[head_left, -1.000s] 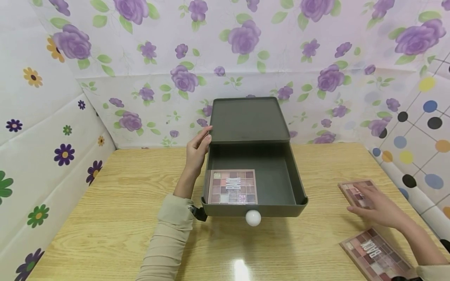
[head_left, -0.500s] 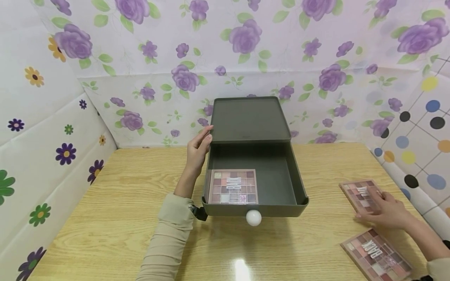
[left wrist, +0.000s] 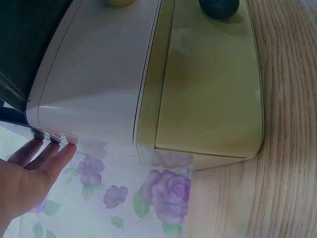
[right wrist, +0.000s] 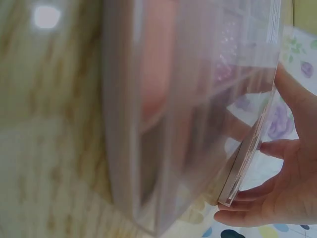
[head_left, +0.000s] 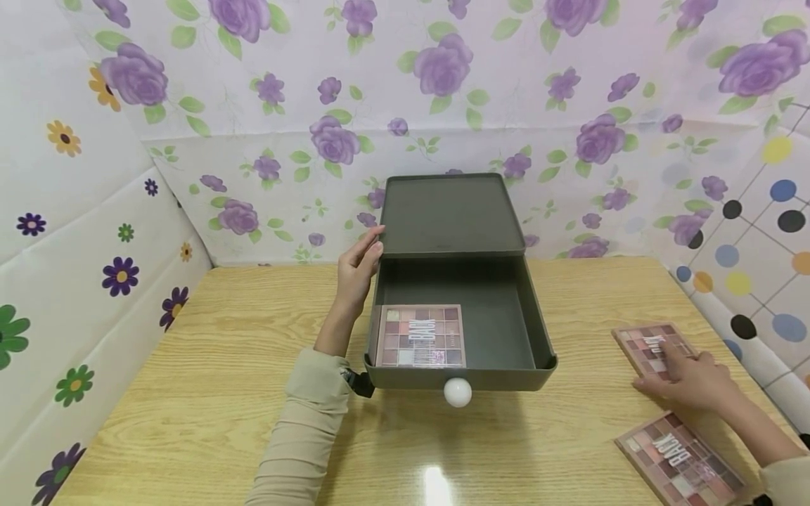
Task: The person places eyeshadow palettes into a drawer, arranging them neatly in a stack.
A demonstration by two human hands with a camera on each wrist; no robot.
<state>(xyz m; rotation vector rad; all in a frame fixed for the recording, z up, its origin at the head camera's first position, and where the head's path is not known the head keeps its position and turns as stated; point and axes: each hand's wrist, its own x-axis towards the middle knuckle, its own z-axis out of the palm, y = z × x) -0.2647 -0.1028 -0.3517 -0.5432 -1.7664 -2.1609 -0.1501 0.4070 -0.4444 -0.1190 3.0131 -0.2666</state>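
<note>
Three palettes in view. One, the drawer palette [head_left: 420, 336], lies flat in the front-left corner of the pulled-out top drawer [head_left: 506, 380]; the two walls there probably stop it sliding. Two more lie by the right edge of the worktop [head_left: 544, 450]: the far palette [head_left: 647, 346] and, closer to the near right corner, the near palette [head_left: 682, 457]. Both sit on the right hand's [head_left: 696, 379] side, likely for easy reach, well apart from the drawer.

Right hand: grasping the far palette, bent fingers over its lid, thumb at its near side. Whether the palette is off the surface: cannot tell. Left hand [head_left: 357, 274]: released, fingers straight, tips resting against the left side of the unit [head_left: 452, 214], toward the worktop's far edge. Presumed purpose: bracing the body while its drawer is out.

Comparison of views. Head: full layout, white knob [head_left: 458, 392] on the drawer front, nothing of the lower tiers. Left wrist: a pale drawer [left wrist: 94, 74] and a yellow-green drawer [left wrist: 210, 89] stacked below, apparently pushed in. Right wrist: the held palette's thin edge, fingertips past it; a blurred palette, presumably the near one, fills the foreground.
</note>
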